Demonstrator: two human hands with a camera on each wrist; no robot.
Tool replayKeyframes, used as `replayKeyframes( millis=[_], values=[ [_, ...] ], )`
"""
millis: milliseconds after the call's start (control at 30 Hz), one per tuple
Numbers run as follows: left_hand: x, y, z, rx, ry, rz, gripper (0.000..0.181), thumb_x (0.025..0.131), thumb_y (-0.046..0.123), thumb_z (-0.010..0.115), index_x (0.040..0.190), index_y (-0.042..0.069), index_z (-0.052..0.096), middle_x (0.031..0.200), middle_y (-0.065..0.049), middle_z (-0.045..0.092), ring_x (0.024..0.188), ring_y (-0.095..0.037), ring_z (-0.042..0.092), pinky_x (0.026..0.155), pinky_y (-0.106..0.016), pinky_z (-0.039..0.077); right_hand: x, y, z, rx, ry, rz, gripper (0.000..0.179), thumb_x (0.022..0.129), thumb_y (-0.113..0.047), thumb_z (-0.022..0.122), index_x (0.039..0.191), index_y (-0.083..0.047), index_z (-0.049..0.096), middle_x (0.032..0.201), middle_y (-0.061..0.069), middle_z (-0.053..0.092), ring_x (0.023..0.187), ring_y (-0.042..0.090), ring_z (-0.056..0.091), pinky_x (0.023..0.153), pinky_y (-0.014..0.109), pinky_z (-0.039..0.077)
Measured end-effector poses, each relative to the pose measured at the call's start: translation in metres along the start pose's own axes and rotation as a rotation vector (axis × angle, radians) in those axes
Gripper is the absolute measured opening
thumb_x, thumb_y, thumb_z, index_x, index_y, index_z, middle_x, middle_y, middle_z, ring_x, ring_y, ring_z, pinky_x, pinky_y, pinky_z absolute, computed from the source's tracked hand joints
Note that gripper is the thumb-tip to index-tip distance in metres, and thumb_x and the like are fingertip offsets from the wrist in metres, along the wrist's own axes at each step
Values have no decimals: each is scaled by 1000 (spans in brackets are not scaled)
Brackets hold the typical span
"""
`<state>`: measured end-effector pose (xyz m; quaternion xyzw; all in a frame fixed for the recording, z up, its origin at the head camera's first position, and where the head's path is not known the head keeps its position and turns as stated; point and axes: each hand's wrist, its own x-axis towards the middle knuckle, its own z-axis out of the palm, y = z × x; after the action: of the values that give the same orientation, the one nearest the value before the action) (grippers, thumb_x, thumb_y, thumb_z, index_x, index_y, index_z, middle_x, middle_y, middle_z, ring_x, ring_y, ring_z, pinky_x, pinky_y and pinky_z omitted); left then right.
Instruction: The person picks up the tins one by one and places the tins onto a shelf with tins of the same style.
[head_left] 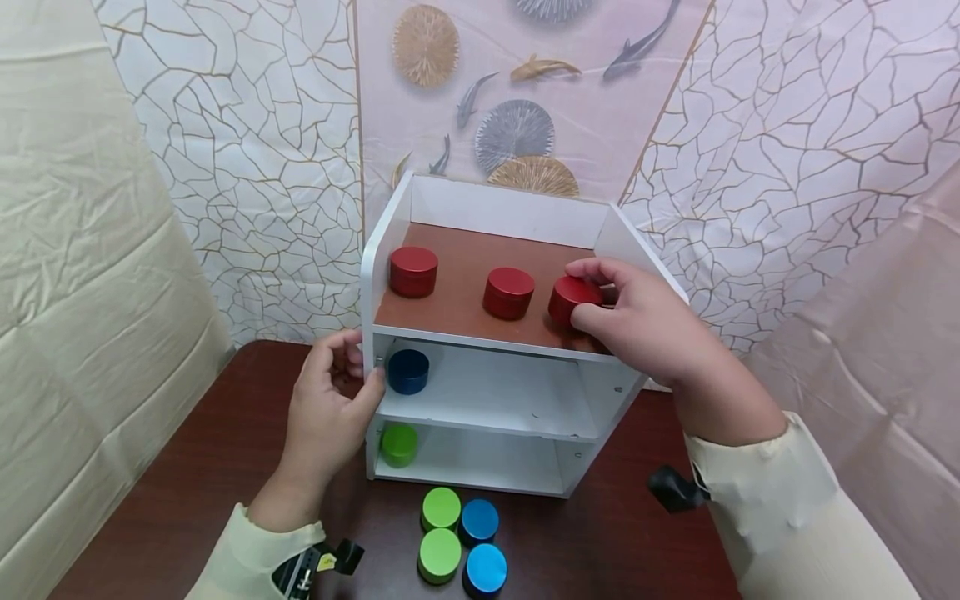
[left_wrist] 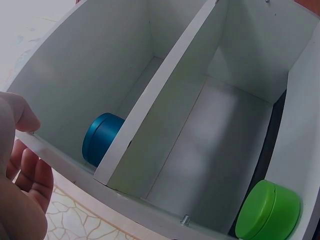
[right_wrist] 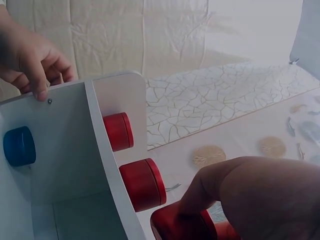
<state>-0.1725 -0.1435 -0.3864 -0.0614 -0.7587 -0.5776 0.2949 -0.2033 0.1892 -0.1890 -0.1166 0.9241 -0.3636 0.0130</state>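
Observation:
On the brown top of a small white shelf (head_left: pixel 480 429), my right hand (head_left: pixel 645 321) holds a red tin (head_left: pixel 572 300) between thumb and fingers, toward the right end. Two more red tins stand to its left, one in the middle (head_left: pixel 508 293) and one near the left wall (head_left: pixel 413 272). My left hand (head_left: pixel 330 408) grips the left side panel, thumb at the inner face and fingers outside, as the left wrist view shows. Close to that thumb, a blue tin (left_wrist: pixel 102 140) sits on the middle level. A green tin (left_wrist: pixel 267 212) is on the bottom level at the left.
In front of the shelf on the dark wooden table (head_left: pixel 600 550) stand two green tins (head_left: pixel 440 556) and two blue tins (head_left: pixel 485 570), close together. Patterned cloth (head_left: pixel 247 167) hangs behind, with plain cream cloth (head_left: pixel 82 292) at the left.

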Motion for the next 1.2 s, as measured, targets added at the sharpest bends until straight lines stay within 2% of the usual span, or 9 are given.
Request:
replayKeyframes(
  millis=[200,533,800,1067,1200],
  values=[
    [0,0,0,12,4,1,48,101,5,77,145,10,59,115,-6,59,103,-17,59,85,-15,53,3,-1,1,-11,-3,18,61,106,-22,65,165,-19,50,146,12,65,123,32,65,85,28,62],
    [0,-1,-1,13,3,-1,49,101,4,77,145,9,59,115,-7,59,103,-17,60,85,-15,53,7,1,4,-9,15,-3,58,105,-19,66,161,-16,54,142,13,66,113,30,67,82,27,60],
    [1,-1,0,15,-5,-4,49,101,5,77,146,10,58,116,-7,59,104,-17,59,86,-15,53,9,4,5,-7,4,2,58,104,-18,66,161,-15,53,143,12,65,116,30,65,83,28,60],
    [1,-1,0,9,-4,-6,49,101,4,77,146,10,59,116,-6,59,103,-17,60,87,-15,53,9,5,6,-1,-13,5,59,104,-17,65,161,-14,52,140,13,65,110,30,67,82,28,60],
    [1,-1,0,11,-1,-4,49,101,4,77,146,10,59,115,-6,59,103,-17,60,86,-15,53,9,4,6,-14,-12,4,58,104,-17,65,160,-14,52,140,14,65,114,30,65,82,28,60]
  ],
)
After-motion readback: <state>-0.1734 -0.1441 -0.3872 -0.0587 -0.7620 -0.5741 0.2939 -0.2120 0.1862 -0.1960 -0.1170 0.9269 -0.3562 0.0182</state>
